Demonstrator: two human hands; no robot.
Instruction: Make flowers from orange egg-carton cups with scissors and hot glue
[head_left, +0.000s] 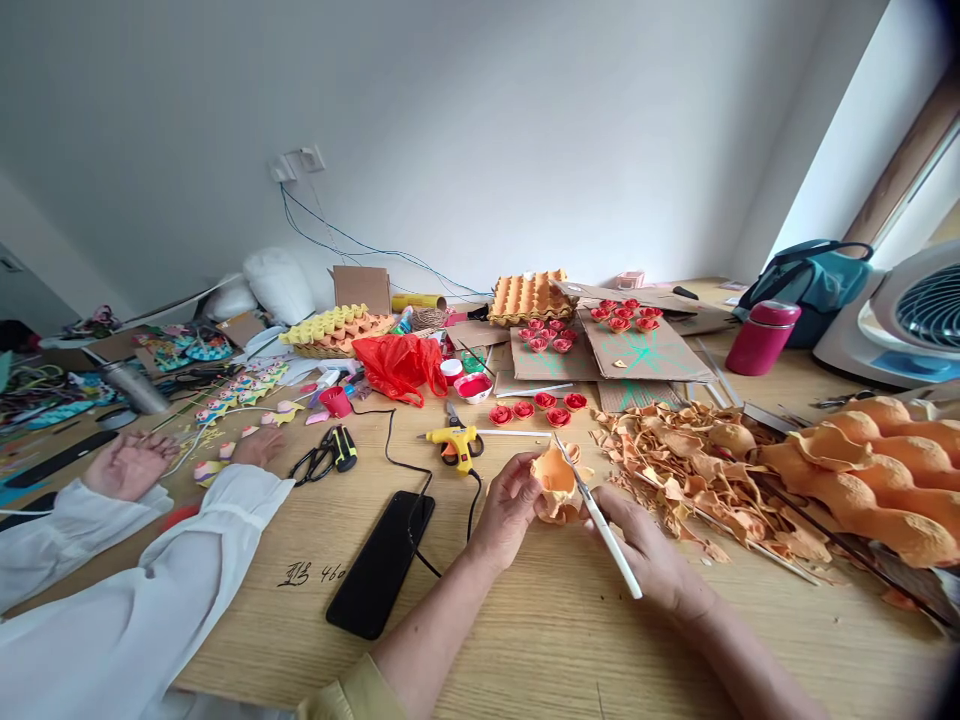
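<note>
Orange cup (553, 471) held in left hand (507, 510), white-handled tool (612, 540) in right hand (651, 545), tabletop (296, 645) inked "460" (332, 574)

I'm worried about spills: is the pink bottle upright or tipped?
Upright: the pink bottle stands on the table, its lid on top.

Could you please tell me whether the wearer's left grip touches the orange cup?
Touching: the head view shows the wearer's left grip pinching the orange cup at its edge.

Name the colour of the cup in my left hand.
The cup in your left hand is orange; the head view shows it.
</note>
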